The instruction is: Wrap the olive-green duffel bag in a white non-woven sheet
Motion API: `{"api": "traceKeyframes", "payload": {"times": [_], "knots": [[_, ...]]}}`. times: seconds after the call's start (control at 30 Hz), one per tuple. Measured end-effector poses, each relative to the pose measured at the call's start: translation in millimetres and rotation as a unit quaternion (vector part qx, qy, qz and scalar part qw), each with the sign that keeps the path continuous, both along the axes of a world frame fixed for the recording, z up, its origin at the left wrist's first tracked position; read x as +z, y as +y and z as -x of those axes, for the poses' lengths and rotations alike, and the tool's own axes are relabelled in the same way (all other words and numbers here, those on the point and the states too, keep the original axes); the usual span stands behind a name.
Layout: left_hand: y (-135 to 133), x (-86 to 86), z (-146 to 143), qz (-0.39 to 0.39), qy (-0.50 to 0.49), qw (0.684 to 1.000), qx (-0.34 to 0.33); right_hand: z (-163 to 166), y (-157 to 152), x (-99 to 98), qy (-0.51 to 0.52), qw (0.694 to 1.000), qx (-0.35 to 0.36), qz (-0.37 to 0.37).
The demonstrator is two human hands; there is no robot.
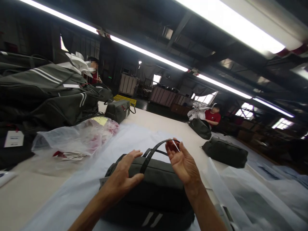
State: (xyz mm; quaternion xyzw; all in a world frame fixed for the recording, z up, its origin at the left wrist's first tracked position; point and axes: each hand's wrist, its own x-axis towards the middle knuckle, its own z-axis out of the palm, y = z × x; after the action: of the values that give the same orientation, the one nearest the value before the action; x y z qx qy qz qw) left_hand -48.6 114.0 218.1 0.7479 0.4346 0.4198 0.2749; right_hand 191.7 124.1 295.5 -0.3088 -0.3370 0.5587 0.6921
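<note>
Head: bag (pixel 154 189) below left grip (pixel 125 170).

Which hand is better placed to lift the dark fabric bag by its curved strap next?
Probably the right hand, raised at the top of the strap; the left hand spreads near the strap's lower end.

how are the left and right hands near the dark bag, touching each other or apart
Apart. The head view shows a plain gap between the left hand and right hand, where the dark bag and its handle are visible.
</note>
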Motion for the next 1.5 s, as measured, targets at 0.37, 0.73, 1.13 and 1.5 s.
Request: {"api": "traceKeyframes", "payload": {"times": [0.37, 0.73, 1.13, 1.5], "knots": [[32, -23.3, -52, 0.104, -0.031, 0.994, 0.010, 9, 138, -87.9, -0.766, 0.637, 0.082, -0.029], [53, -58.3, -59, 0.057, -0.130, 0.985, 0.103, 40, 83, -55.8, -0.918, 0.384, -0.014, -0.096], [61, -58.0, -61, -0.067, -0.036, 0.991, 0.107, 88, -95, -59.7, -0.911, 0.408, 0.018, -0.059], [29, -34.8, -48, -0.212, 0.065, 0.975, -0.029, 8, -140, -125.6, -0.673, 0.728, -0.023, -0.129]]}}
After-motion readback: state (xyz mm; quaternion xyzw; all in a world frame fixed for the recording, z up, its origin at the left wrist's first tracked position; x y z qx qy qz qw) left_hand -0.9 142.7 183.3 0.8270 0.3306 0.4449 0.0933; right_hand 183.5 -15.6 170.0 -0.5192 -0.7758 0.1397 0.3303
